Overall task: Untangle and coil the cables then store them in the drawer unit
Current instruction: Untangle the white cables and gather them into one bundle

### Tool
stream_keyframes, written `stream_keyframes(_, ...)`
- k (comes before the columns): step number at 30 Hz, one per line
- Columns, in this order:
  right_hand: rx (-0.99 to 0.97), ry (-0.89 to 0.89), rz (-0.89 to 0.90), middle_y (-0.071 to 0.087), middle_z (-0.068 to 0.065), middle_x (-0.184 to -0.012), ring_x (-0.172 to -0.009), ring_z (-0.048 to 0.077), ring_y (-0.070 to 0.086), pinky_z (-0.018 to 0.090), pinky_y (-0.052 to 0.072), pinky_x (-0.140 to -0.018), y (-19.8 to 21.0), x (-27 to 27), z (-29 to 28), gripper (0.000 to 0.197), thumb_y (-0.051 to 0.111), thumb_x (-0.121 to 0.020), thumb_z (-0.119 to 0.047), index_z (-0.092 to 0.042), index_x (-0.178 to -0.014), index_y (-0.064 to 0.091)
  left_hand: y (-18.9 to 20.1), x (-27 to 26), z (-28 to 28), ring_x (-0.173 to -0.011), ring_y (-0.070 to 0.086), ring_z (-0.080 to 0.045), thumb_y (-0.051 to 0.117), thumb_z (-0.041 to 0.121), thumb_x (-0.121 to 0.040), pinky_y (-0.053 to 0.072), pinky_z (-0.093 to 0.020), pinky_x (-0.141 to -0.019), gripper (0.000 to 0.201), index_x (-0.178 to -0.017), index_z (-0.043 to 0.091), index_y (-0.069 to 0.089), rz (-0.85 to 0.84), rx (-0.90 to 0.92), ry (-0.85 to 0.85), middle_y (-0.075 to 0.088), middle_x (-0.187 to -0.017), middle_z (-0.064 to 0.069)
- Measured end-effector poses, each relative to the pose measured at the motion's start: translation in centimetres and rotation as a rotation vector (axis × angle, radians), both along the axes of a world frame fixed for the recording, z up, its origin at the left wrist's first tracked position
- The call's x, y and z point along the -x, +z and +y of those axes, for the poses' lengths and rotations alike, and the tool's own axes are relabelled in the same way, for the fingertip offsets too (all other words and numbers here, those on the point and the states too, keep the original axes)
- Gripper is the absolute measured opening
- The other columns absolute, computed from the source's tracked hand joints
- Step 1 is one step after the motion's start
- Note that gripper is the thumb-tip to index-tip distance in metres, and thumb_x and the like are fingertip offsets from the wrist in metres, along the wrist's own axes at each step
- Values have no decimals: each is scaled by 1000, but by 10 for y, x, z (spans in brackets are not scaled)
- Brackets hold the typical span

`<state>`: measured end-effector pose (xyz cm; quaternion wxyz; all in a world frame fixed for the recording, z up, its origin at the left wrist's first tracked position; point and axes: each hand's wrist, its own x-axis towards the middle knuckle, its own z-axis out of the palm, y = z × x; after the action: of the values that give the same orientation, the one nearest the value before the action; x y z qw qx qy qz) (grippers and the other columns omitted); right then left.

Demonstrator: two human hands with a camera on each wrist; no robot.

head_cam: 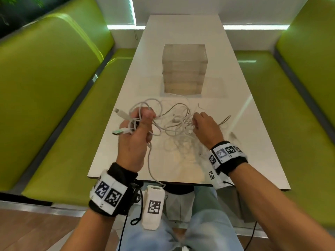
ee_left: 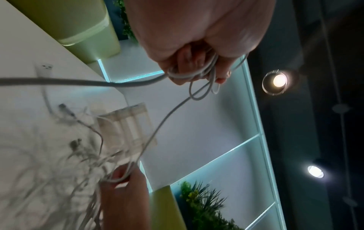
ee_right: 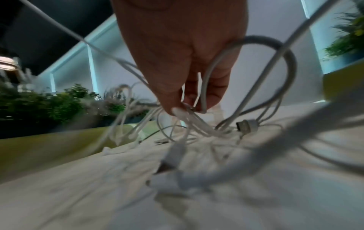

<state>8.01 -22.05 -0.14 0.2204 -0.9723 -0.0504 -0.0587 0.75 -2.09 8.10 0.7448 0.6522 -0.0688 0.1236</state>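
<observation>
Two hands are in the tangle. The left hand (head_cam: 135, 136) has its fingers (ee_left: 184, 62) curled tight round a bunch of white loops, and two USB plugs (head_cam: 120, 132) poke out past it toward the surface's left edge. The right hand (head_cam: 206, 127) pinches several thin strands. The cables (head_cam: 174, 122) are white, too knotted to count, heaped near the surface's (head_cam: 116, 142) near edge. One clear drawer unit (head_cam: 184, 69) stands mid-surface beyond them, drawers closed.
</observation>
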Motion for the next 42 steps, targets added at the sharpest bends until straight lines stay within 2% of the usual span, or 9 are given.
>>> stream_keyframes(9,-193,139,83,55,12,-122,-111,28,51,31,41,-93,8,20,-1,50,48,-81,8,-12,-126,54,-4,-9,14,-46,31,-4,52,30,-90,28,-17,-43,19,-79,15,56,39,-48,89,39,-49,15)
stream_keyframes(16,-422,12,-67,48,1,-98,-89,11,47,0,33,-75,25,32,3,21,56,-93,-13,-8,-110,67,-7,-7,20,-46,32,-3,52,30,-91,29,-17,-44,17,-79,18,55,25,-71,138,41,-50,16)
stream_keyframes(21,-580,-45,-20,62,3,-82,-75,18,58,34,51,-73,32,30,-12,7,57,-92,-16,-13,-90,62,-6,-4,26,-48,32,-3,52,23,-96,28,-18,-44,17,-80,17,53,13,-41,210,41,-52,15)
stream_keyframes(24,-473,4,-29,61,4,-89,-77,15,57,20,45,-70,32,30,-28,7,59,-90,-11,-13,-93,66,1,-7,37,-49,34,-4,49,19,-99,31,-18,-44,20,-79,18,54,3,-3,322,43,-54,14)
stream_keyframes(29,-681,-57,71,68,3,-85,-76,19,65,35,55,-77,29,27,-41,7,60,-90,-15,-13,-92,66,3,-7,46,-49,34,-4,49,21,-99,31,-16,-45,21,-79,18,54,-8,10,354,40,-57,9)
stream_keyframes(31,-765,-56,70,68,5,-104,-81,18,66,23,55,-74,32,28,-39,18,57,-91,-10,-16,-107,62,2,-4,42,-48,33,-4,48,22,-99,31,-16,-45,21,-80,17,53,-1,-14,316,42,-54,14)
stream_keyframes(33,-633,-35,23,54,-3,-124,-88,14,61,13,48,-71,36,30,-33,38,53,-91,-5,-19,-127,52,1,-3,38,-49,33,-5,50,27,-96,31,-17,-45,20,-78,20,55,3,11,273,41,-54,14)
stream_keyframes(37,-331,95,-113,33,-6,-120,-97,10,48,19,44,-84,44,38,-12,54,64,-86,-17,-28,-135,45,4,0,31,-50,33,-6,52,33,-93,31,-19,-45,20,-76,24,58,-19,54,192,42,-58,11)
stream_keyframes(42,-339,287,95,45,-2,-110,-66,-2,44,14,39,-70,44,32,23,32,67,-86,-22,-26,-116,61,7,7,21,-47,32,-5,55,40,-86,29,-16,-43,21,-77,20,57,-24,99,78,41,-56,10)
